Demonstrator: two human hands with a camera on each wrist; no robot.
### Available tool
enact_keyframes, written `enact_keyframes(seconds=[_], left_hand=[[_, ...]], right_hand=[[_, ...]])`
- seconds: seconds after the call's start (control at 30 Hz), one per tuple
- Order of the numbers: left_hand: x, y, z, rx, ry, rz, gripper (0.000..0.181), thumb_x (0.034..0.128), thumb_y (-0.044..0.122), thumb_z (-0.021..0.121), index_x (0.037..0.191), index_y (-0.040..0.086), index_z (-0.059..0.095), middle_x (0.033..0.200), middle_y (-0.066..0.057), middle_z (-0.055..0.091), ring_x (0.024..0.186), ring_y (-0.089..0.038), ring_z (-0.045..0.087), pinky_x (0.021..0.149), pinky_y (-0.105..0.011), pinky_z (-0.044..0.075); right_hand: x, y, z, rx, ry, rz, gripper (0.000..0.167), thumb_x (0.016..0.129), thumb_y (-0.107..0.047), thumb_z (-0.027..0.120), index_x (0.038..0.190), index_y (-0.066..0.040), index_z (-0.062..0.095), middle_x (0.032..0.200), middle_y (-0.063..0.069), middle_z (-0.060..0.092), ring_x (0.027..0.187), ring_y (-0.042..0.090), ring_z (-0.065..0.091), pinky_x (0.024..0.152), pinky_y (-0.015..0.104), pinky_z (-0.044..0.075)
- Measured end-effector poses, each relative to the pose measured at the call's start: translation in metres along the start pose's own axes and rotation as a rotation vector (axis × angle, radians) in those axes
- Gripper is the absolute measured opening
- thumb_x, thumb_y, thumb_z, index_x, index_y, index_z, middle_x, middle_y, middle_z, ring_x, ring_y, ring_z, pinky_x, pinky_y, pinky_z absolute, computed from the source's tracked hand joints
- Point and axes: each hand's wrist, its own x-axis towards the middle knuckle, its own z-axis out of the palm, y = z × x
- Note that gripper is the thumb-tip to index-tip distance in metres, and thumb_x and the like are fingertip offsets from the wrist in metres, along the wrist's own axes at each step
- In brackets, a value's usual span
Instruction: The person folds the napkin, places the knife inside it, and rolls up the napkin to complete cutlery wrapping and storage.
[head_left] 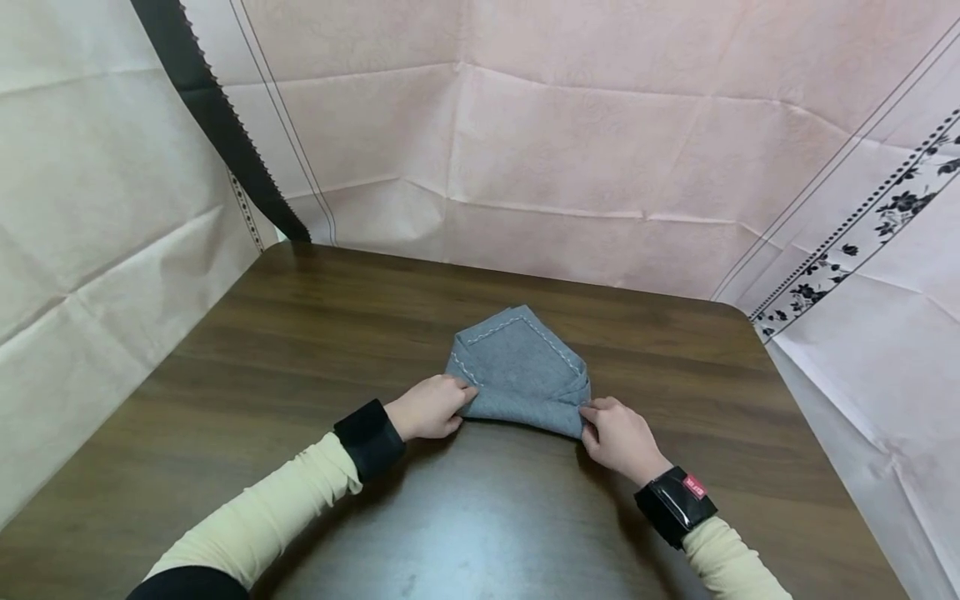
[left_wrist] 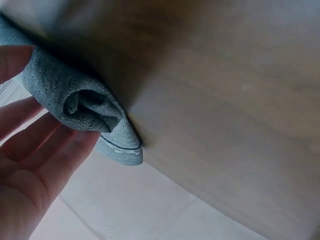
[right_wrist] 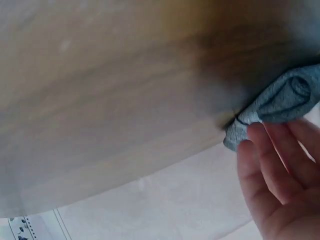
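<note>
A blue-grey cloth (head_left: 525,358) with white stitching lies on the table, its near edge rolled up and its far part folded to a blunt point. My left hand (head_left: 433,407) holds the left end of the roll. In the left wrist view, the thumb is on one side of the rolled cloth (left_wrist: 75,95) and the fingers are on the other; the coiled end shows. At the right end, my right hand (head_left: 621,437) pinches the roll. The right wrist view shows its fingers against the coiled cloth (right_wrist: 285,100), with the thumb out of sight.
The brown wooden table (head_left: 300,350) has rounded far corners. Behind and beside it hangs a creased pale sheet (head_left: 570,150) with a dark strip (head_left: 217,117) at left and a floral band (head_left: 847,250) at right. Light glares off the table's near part.
</note>
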Motion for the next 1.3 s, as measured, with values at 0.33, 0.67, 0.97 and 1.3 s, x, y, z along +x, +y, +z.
enact_keyframes(seconds=[0.33,0.67,0.97,1.3], left_hand=[[0.007,0.002,0.001,0.093,-0.004,-0.057,0.033,0.0661,-0.004,0.065,0.098,0.003,0.062,0.085,-0.008,0.060,0.076,-0.023,0.058,0.066,-0.033,0.049],[-0.010,0.002,0.004,-0.077,0.054,-0.052,0.032,0.0681,-0.005,0.058,0.099,0.003,0.061,0.090,-0.009,0.063,0.077,-0.020,0.060,0.068,-0.033,0.049],[-0.036,-0.026,0.000,-0.541,0.030,-0.105,0.028,0.0829,0.001,0.057,0.110,-0.005,0.060,0.091,-0.008,0.064,0.061,-0.006,0.048,0.072,-0.028,0.045],[-0.022,-0.042,0.005,-0.510,0.156,-0.259,0.014,0.0862,0.007,0.059,0.098,0.000,0.061,0.087,-0.008,0.063,0.073,-0.015,0.055,0.068,-0.031,0.046]], right_hand=[[-0.002,-0.002,0.000,-0.053,-0.070,-0.055,0.038,0.065,-0.013,0.070,0.099,0.004,0.063,0.096,0.012,0.060,0.091,0.026,0.056,0.074,0.040,0.048],[-0.009,-0.007,-0.003,0.009,-0.082,-0.033,0.035,0.065,-0.008,0.067,0.098,0.003,0.064,0.092,0.009,0.060,0.087,0.024,0.057,0.070,0.039,0.049],[-0.013,0.002,-0.017,0.382,-0.153,0.021,0.023,0.083,-0.003,0.060,0.105,0.002,0.060,0.087,0.004,0.061,0.076,0.014,0.055,0.066,0.031,0.045],[0.011,0.001,-0.017,0.508,-0.142,0.314,0.023,0.089,-0.009,0.053,0.107,0.005,0.054,0.060,0.000,0.051,0.053,0.012,0.047,0.055,0.030,0.040]])
